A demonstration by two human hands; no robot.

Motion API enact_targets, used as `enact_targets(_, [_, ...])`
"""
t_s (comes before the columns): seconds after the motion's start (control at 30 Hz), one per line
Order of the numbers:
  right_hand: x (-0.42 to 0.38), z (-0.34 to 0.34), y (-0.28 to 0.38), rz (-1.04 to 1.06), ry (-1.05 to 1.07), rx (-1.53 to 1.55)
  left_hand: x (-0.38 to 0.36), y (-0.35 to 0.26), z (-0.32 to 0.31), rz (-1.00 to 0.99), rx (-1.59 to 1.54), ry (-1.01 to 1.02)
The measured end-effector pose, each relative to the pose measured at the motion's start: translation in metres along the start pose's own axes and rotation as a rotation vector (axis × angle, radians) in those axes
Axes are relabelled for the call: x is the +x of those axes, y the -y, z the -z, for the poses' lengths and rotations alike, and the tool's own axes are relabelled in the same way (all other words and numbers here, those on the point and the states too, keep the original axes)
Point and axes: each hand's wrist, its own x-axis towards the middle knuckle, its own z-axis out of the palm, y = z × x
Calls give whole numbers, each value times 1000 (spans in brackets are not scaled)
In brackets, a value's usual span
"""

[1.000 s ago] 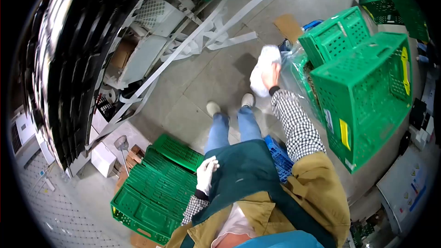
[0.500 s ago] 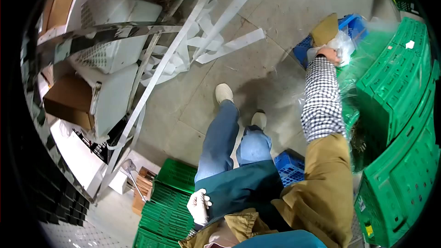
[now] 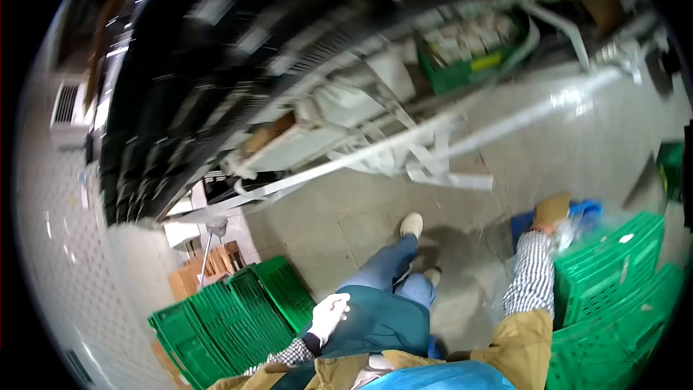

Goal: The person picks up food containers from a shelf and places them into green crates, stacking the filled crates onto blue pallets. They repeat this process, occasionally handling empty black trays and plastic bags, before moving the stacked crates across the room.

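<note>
My left hand (image 3: 328, 318), in a white glove, hovers over the dark green apron (image 3: 382, 318). Its fingers are loosely bent, with gaps between them and nothing in them. On the right, my bare right hand (image 3: 543, 228) reaches down to crumpled clear plastic (image 3: 567, 232) and seems closed on it, though blur hides the fingertips. A piece of brown cardboard (image 3: 552, 209) stands just beyond that hand. A blue crate (image 3: 586, 209) shows behind the plastic and cardboard.
Green crates (image 3: 610, 263) are stacked at right, and more green crates (image 3: 238, 318) stand at lower left. White strips (image 3: 404, 152) lie tangled on the floor beside a dark rack (image 3: 238, 50). A green crate with pale contents (image 3: 469, 65) sits beyond.
My view has swung to the left, bringing the dark rack into sight and blurring it. My left hand has risen slightly over the apron. The right hand stays at the plastic.
</note>
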Motion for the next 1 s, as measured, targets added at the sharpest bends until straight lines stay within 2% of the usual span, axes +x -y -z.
enact_targets(0.07, [-61, 69, 13, 187, 1, 104, -26, -5, 3, -119, -29, 45])
enact_targets(0.13, [-117, 129, 36, 441, 211, 270, -52, -9, 5, -351, -85, 5])
enact_targets(0.17, [-117, 114, 68, 697, 64, 270, -65, -21, 12, -603, 216, -110])
enact_targets(0.2, [-146, 127, 86, 885, -149, 392, -79, -40, 24, -837, 528, -240])
enact_targets(0.23, [-209, 166, 71, 945, -364, 657, -99, -63, 36, -744, 421, -167])
enact_targets(0.27, [-268, 220, 48, 1077, -399, 492, -116, -86, 50, -753, 376, -199])
enact_targets(0.3, [-327, 258, 27, 1096, -555, 667, -133, -112, 67, -466, 473, -163])
enact_targets(0.33, [-368, 288, 13, 1124, -707, 849, -136, -118, 81, -507, 428, -230])
enact_targets(0.37, [-385, 312, 6, 1198, -757, 940, -150, -135, 99, -537, 504, -336])
enact_targets(0.4, [-402, 332, 1, 1281, -798, 1030, -157, -143, 118, -620, 423, -410])
enact_targets(0.43, [-431, 359, -18, 1312, -741, 1115, -159, -146, 133, -635, 165, -429])
enact_targets(0.47, [-456, 385, -36, 1310, -636, 1177, -164, -153, 149, -720, 109, -505])
enact_targets(0.5, [-466, 400, -40, 1350, -668, 1208, -167, -161, 166, -720, 56, -563])
enact_targets(0.53, [-475, 418, -41, 1387, -702, 1244, -167, -162, 184, -669, -128, -534])
enact_targets(0.6, [-509, 464, -40, 1405, -682, 1187, -143, -154, 214, -741, -176, -660])
enact_targets(0.63, [-536, 494, -35, 1491, -744, 1171, -142, -162, 231, -734, -322, -657])
enact_targets(0.67, [-559, 526, -26, 1613, -941, 1005, -146, -171, 247, -720, -464, -644])
enact_targets(0.7, [-587, 554, -14, 1668, -932, 1038, -148, -179, 262, -706, -605, -628])
enact_targets(0.8, [-683, 648, 49, 1787, -934, 1055, -141, -198, 316, -693, -761, -615])
enact_targets(0.83, [-715, 675, 77, 1891, -903, 1086, -146, -207, 334, -714, -591, -695])
enact_targets(0.9, [-771, 733, 147, 2098, -832, 1103, -134, -218, 359, -798, -575, -796])
enact_targets(0.93, [-786, 759, 200, 2049, -767, 1053, -127, -224, 371, -836, -563, -847])
enact_targets(0.97, [-806, 780, 246, 2043, -756, 1115, -129, -231, 379, -884, -421, -1012])
enact_targets(1.0, [-816, 801, 308, 2005, -661, 1147, -130, -233, 387, -840, -397, -974])
